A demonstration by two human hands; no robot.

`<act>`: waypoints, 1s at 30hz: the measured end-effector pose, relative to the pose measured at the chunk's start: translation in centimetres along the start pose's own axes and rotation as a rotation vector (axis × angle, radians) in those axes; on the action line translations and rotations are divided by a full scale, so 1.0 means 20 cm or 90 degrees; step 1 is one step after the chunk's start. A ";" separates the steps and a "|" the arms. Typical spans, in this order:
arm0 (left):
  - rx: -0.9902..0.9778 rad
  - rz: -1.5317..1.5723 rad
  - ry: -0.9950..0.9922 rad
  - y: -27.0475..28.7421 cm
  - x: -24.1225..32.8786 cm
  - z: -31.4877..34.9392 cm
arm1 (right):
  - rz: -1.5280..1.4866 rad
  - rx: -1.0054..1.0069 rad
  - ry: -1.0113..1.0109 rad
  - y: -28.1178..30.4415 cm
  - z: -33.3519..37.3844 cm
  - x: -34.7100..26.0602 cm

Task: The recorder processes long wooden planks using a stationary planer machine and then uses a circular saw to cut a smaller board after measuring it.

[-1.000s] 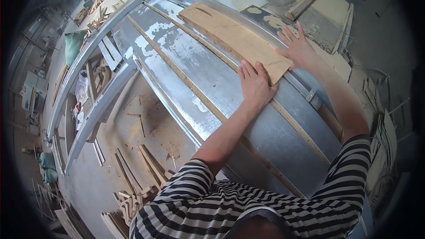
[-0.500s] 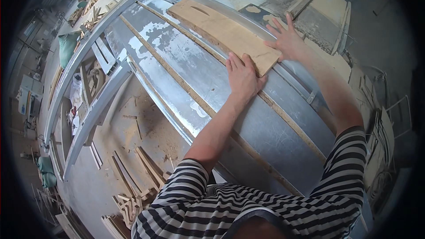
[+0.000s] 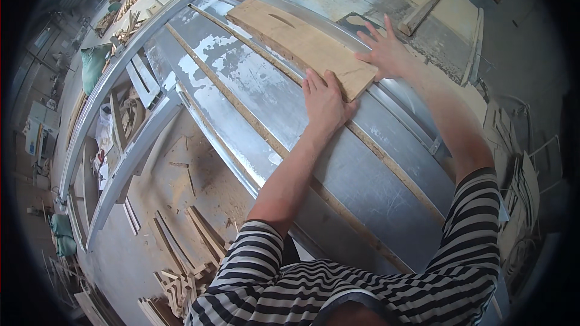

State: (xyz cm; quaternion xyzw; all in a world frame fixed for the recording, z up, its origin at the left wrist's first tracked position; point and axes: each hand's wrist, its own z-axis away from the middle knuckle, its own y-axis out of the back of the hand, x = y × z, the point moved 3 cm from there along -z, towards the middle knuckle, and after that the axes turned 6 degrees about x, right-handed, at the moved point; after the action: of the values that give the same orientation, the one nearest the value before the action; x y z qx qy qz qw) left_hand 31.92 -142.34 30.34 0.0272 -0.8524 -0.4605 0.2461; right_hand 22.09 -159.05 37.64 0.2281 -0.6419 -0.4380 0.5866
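A long wooden board (image 3: 302,36) lies on a grey metal-surfaced table (image 3: 374,169), running from the upper left down to my hands. Against its near long edge rests my left hand (image 3: 326,101), the fingers stretched out and the thumb by the corner of the board's end. My right hand (image 3: 394,57) is at the far edge of the same end, its fingers spread wide over the table and its thumb against the board. Neither hand wraps round the board. Some of the underside of both hands is hidden.
Narrow wooden strips (image 3: 396,166) run along the table between metal panels. Beyond my right hand lies a wedge-shaped wood piece (image 3: 422,13). A curved frame (image 3: 127,160) borders the left side, and several wood offcuts (image 3: 181,281) are piled on the floor.
Both hands and the board's near end have shifted slightly toward the upper left. My right fingers are spread a little wider. The view has moved slightly too.
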 end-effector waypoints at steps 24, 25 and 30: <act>-0.068 -0.035 0.051 -0.01 -0.46 -0.38 | 0.013 -0.050 -0.008 0.08 -0.57 -0.01; -0.052 -0.050 0.040 -0.01 -0.48 -0.39 | 0.019 -0.053 -0.010 0.08 -0.59 -0.01; -0.053 -0.041 0.046 -0.02 -0.56 -0.46 | 0.024 -0.056 -0.020 0.09 -0.69 -0.02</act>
State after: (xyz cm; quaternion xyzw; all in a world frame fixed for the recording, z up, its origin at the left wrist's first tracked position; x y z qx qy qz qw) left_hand 45.83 -146.65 29.78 0.0610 -0.8220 -0.5017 0.2623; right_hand 35.76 -161.99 37.93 0.1826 -0.6354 -0.4582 0.5941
